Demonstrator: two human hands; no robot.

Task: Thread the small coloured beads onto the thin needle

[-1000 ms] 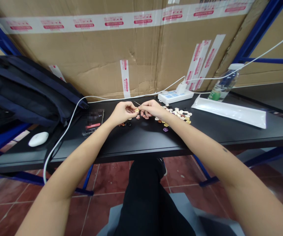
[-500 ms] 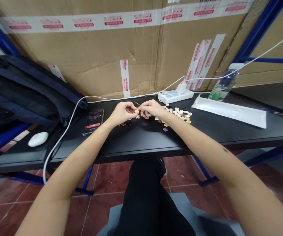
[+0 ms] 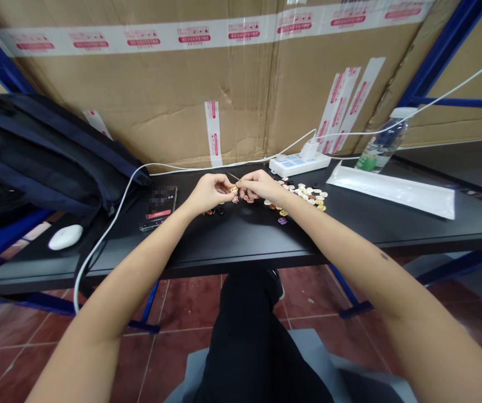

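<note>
Between the thumb and fingers of my left hand is a small yellow button-like piece. My right hand touches or nearly touches it from the right, its fingers pinched on a thin needle-like tool that points up and left. Both hands are just above the black table. To the right, partly behind my right wrist, lie several small cream, yellow and brown pieces, with a purple piece nearer the front. Darker pieces lie below my left hand.
A white power strip, a plastic bottle and a long white packet are at the back right. To the left are a phone, a white case and a dark backpack. A white cable crosses the table.
</note>
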